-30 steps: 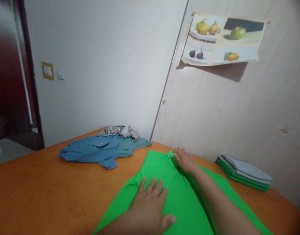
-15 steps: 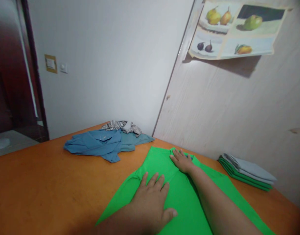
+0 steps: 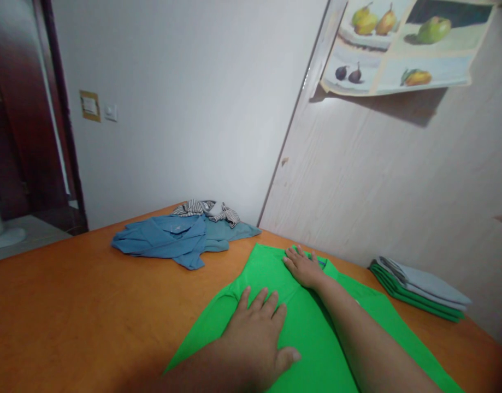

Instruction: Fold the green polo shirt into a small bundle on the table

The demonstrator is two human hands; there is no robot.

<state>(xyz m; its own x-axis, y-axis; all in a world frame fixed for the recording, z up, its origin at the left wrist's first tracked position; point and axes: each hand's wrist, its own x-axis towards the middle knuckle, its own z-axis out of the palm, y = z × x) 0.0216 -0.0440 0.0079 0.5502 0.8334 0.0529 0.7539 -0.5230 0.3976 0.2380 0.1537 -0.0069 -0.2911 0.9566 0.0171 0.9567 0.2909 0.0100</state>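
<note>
A bright green shirt [image 3: 312,338] lies spread on the orange table, its collar end toward the wall. My left hand [image 3: 257,333] rests palm down on the shirt's left part, fingers spread and thumb out to the right. Farther up, my right hand [image 3: 303,267] lies flat beside the neckline, its fingers apart and covering part of the collar. Neither hand grips the cloth. The lower end of the shirt runs out of view, partly hidden under my forearms.
Rumpled blue shirts [image 3: 164,237] and a striped garment [image 3: 205,209] lie on the orange table [image 3: 90,305] at the back left. A folded stack of grey and green clothes [image 3: 423,289] sits at right by the wall. A fruit picture [image 3: 398,49] hangs above.
The whole view has shifted slightly, so things appear a little farther right. Both hands stay flat on the green shirt in nearly the same places.
</note>
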